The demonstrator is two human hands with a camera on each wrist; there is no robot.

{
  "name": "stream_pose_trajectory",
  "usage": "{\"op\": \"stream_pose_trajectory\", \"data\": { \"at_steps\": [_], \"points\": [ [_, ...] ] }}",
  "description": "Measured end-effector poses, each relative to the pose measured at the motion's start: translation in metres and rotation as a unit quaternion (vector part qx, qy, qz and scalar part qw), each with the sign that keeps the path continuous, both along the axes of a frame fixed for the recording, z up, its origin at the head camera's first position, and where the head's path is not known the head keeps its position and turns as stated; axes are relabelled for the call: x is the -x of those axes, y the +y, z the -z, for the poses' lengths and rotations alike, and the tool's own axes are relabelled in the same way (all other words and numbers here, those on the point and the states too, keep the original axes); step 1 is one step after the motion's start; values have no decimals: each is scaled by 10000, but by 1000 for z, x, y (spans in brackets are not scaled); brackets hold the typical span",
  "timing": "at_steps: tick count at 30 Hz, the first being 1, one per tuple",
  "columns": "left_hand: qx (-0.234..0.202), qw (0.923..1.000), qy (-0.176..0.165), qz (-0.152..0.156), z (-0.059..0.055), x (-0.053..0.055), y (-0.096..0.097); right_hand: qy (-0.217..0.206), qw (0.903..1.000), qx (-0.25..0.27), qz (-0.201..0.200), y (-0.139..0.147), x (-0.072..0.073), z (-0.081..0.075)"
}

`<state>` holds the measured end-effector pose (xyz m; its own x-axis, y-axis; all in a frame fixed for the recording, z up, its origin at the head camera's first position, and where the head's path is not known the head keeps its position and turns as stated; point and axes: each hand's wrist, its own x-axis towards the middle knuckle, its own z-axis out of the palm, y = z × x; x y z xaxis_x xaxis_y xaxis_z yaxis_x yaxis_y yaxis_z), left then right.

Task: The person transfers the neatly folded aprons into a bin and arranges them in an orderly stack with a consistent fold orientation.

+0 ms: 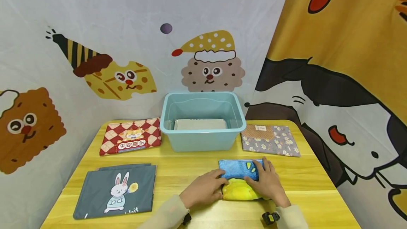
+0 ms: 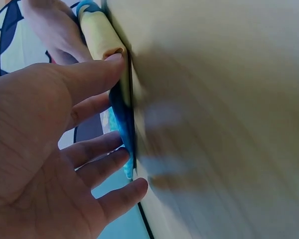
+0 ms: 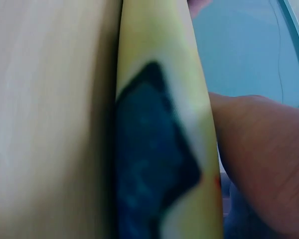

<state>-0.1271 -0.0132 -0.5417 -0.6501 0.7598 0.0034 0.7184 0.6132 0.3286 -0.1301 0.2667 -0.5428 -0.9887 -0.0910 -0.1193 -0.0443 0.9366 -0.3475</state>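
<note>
A folded cloth printed in blue and yellow (image 1: 240,190) lies flat at the right front of the table. At its left edge is my left hand (image 1: 205,187), touching it with the fingers spread; in the left wrist view the thumb meets the yellow fold (image 2: 100,35) and the fingers are loosely bent beside the edge. My right hand (image 1: 268,183) rests on the right part of the cloth, fingers extended toward the far side. Close up in the right wrist view, the cloth's thick folded edge (image 3: 189,144) shows yellow with a dark-outlined blue shape.
Behind, a light blue bin (image 1: 200,140) holds a pale flat item (image 1: 200,124). A red checked folded cloth (image 1: 109,140) and a grey floral one (image 1: 270,146) flank it. A dark grey folded cloth with a rabbit (image 1: 95,193) lies front left on the wooden table (image 1: 178,172).
</note>
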Motion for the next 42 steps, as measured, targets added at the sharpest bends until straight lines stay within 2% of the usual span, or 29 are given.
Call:
{"op": "stream_pose_trajectory", "data": {
  "at_steps": [6,13,22,32,42],
  "points": [
    [-90,9998,-118,-92,0,2,-12,-60,10000,20,21,-11,2,0],
    [-123,9981,-486,-347,-1,4,-24,21,10000,-8,-5,-27,3,-1],
    [-233,9934,-920,-650,-5,2,-48,209,9997,78,-9,-53,3,6],
    [-375,9916,-1033,-683,-6,2,-67,379,9992,105,-64,-75,3,4],
    [-528,9888,-1164,-766,-11,-2,-80,220,9990,355,-143,-84,4,5]
  ]
}}
